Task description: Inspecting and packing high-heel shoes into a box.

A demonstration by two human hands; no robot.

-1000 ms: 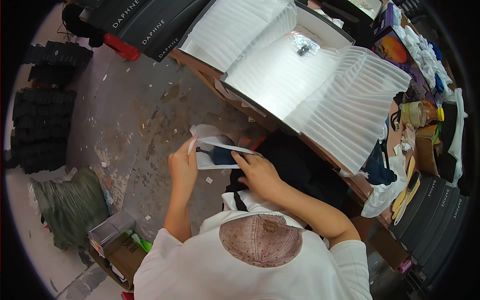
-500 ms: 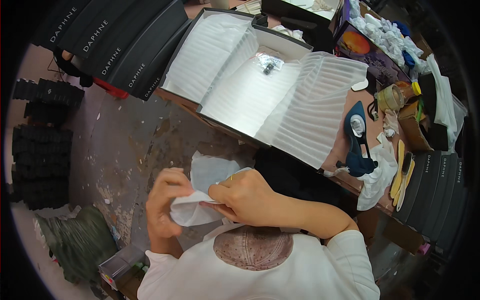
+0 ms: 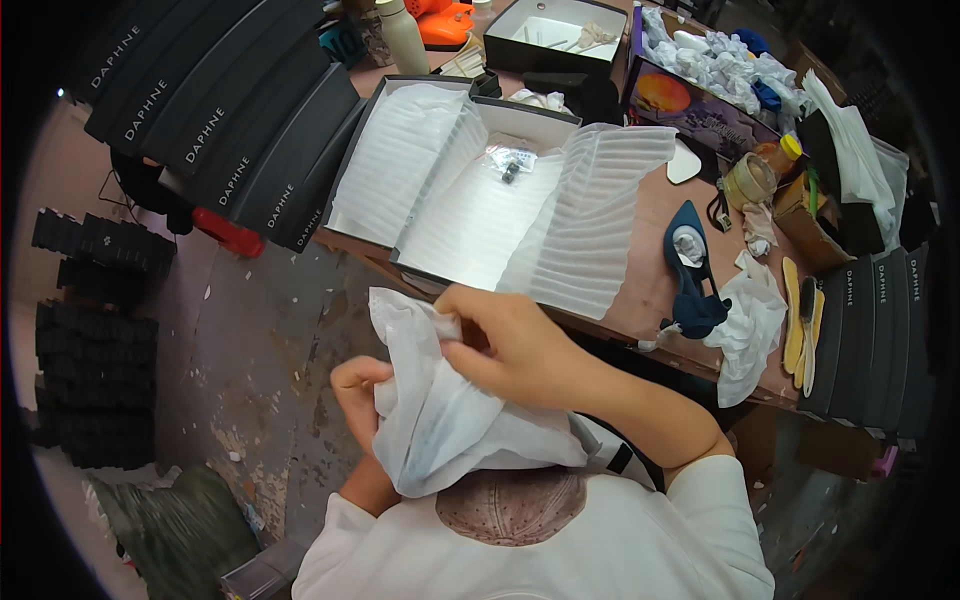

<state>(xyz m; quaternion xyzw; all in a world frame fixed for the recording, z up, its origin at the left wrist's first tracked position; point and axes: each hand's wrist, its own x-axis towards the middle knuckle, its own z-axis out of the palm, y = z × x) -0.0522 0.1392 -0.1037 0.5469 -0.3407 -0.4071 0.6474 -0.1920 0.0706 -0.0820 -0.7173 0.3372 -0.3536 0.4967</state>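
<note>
In front of my chest is a bundle of thin white tissue paper (image 3: 440,415). Something dark bluish shows faintly through its folds; its shape is mostly hidden. My left hand (image 3: 360,395) holds the bundle from its left side, some fingers behind the paper. With thumb and forefinger, my right hand (image 3: 505,340) pinches the paper's upper edge. Beyond them sits an open shoe box (image 3: 420,268) lined with ribbed white foam sheet (image 3: 580,225), a small clear packet (image 3: 512,160) lying inside. To the right, a dark blue heeled shoe (image 3: 695,305) stuffed with white paper rests on the table.
Stacked dark shoe boxes stand at the left (image 3: 240,120) and right (image 3: 865,340). Crumpled tissue (image 3: 750,320) and brushes (image 3: 808,320) lie on the table (image 3: 640,280). A carton of crumpled paper (image 3: 690,100), a bottle (image 3: 402,40) and another open box (image 3: 555,65) stand farther back.
Both hands have turned and shifted the paper, which now shows as a larger, more upright bundle. My right hand has risen toward the box. The whole view has shifted slightly.
</note>
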